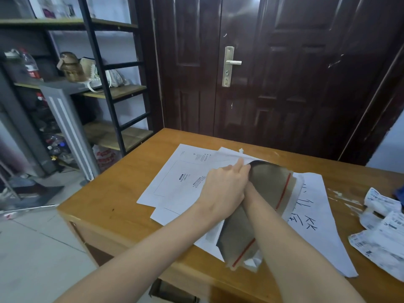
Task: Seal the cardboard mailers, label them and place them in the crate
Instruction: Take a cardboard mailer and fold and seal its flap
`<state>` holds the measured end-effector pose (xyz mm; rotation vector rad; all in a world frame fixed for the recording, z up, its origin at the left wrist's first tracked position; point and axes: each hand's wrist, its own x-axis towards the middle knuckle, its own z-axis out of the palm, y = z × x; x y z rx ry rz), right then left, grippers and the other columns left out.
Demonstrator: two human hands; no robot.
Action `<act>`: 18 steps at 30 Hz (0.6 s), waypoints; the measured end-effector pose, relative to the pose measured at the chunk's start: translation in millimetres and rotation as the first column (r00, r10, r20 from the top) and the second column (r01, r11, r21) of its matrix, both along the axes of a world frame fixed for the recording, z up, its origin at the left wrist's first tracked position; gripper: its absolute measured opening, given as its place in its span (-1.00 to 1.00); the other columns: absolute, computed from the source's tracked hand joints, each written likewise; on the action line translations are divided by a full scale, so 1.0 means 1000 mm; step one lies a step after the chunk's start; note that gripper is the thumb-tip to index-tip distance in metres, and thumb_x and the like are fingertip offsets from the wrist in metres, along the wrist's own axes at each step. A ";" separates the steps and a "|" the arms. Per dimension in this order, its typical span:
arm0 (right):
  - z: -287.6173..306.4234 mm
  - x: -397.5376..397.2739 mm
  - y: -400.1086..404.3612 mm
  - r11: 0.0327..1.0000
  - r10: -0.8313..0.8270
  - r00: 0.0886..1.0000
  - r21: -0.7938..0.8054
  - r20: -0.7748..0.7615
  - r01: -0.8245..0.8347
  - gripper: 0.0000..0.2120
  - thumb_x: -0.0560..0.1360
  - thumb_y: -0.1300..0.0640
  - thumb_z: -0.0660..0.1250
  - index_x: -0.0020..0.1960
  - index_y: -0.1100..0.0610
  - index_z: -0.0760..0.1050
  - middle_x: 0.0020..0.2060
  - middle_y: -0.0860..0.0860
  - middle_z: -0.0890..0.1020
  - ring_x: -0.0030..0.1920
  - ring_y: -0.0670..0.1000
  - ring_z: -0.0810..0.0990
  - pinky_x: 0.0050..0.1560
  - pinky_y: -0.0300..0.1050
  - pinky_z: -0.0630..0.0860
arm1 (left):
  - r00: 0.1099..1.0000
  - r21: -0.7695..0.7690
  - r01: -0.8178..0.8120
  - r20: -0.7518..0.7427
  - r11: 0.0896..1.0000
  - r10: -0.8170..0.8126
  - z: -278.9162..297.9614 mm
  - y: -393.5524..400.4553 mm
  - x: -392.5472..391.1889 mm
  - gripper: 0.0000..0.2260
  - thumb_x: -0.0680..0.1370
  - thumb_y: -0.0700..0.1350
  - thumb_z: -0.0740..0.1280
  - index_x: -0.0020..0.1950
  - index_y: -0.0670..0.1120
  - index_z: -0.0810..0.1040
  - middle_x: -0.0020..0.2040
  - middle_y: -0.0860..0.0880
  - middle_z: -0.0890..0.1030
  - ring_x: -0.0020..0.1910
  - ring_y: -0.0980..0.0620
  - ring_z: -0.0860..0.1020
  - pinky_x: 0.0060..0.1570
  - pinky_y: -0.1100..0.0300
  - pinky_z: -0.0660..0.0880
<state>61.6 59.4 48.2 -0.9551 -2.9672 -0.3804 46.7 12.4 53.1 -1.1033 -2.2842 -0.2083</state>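
On the wooden bench [113, 200], a pile of white mailers [175, 182] lies flat, and every other thing here sits relative to that pile. At the pile's middle, 1 mailer's flap [269, 182] is lifted, showing a grey-brown inner face with a red strip. The left hand [223, 189] rests on the pile, its fingers [239, 166] pinching the raised flap's far edge. The right forearm crosses over the flap; the right hand is hidden behind the left, so its grip cannot be told. Crumpled printed labels [380, 228] lie right of the pile, well apart.
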 end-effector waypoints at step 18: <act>0.039 0.020 -0.045 0.996 0.079 0.994 0.038 0.075 -0.082 -0.09 -0.12 0.67 -0.37 0.10 0.39 0.34 0.23 0.23 0.46 0.44 0.23 0.19 0.45 0.03 0.16 | 1.000 0.159 0.027 -0.012 0.987 -0.026 -0.007 0.000 0.005 -0.56 0.08 -0.22 0.57 -0.08 -0.02 0.65 -0.01 0.05 0.68 -0.47 0.06 0.57 -0.66 0.32 0.32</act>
